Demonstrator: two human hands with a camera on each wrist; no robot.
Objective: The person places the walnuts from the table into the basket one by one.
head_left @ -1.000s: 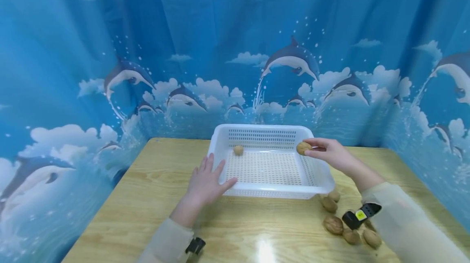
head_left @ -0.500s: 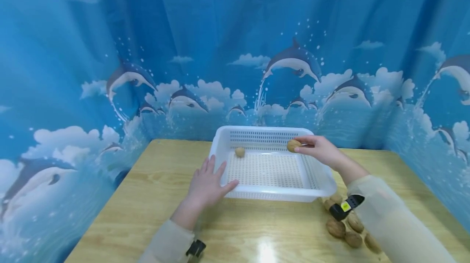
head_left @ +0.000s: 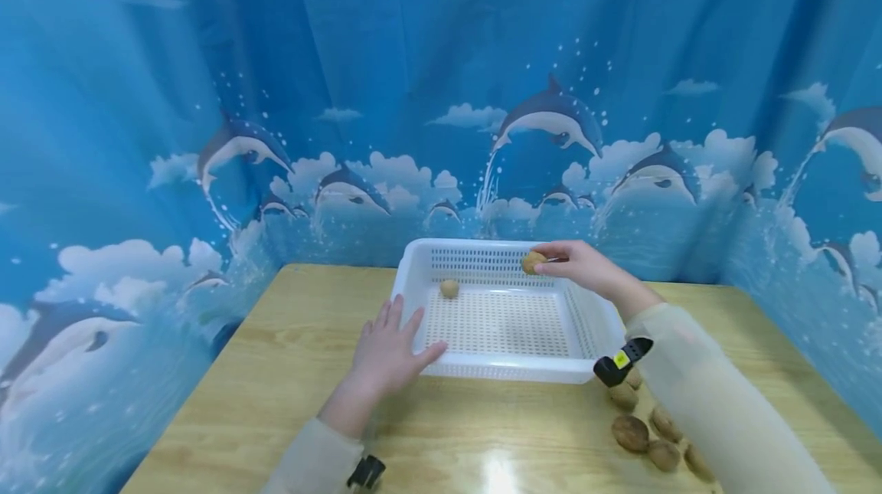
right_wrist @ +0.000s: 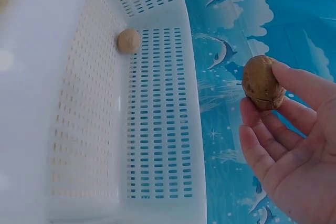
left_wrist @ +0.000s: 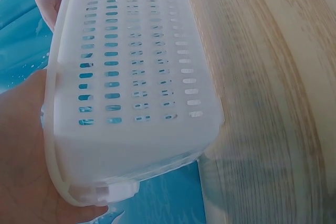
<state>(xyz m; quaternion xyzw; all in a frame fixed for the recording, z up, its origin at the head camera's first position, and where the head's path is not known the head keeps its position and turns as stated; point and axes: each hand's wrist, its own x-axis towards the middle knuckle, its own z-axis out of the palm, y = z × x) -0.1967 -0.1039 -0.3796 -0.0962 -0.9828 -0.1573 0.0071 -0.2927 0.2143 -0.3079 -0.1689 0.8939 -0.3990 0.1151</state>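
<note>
Between thumb and fingertips my right hand pinches a brown walnut, held above the back right part of a white plastic basket. In the head view that walnut overlaps the slotted back wall. My left hand lies with spread, straight fingers at the basket's left front corner; the left wrist view has this hand against the rim. Inside the basket, toward the back left, sits another walnut, paler looking.
Several walnuts lie on the wooden table to the right of the basket, partly hidden by the right forearm. A blue curtain with dolphins surrounds the table at the back and sides.
My right hand, with the walnut, has moved left and slightly farther back, from the basket's right rim to over its inside. The left hand has stayed at the corner.
</note>
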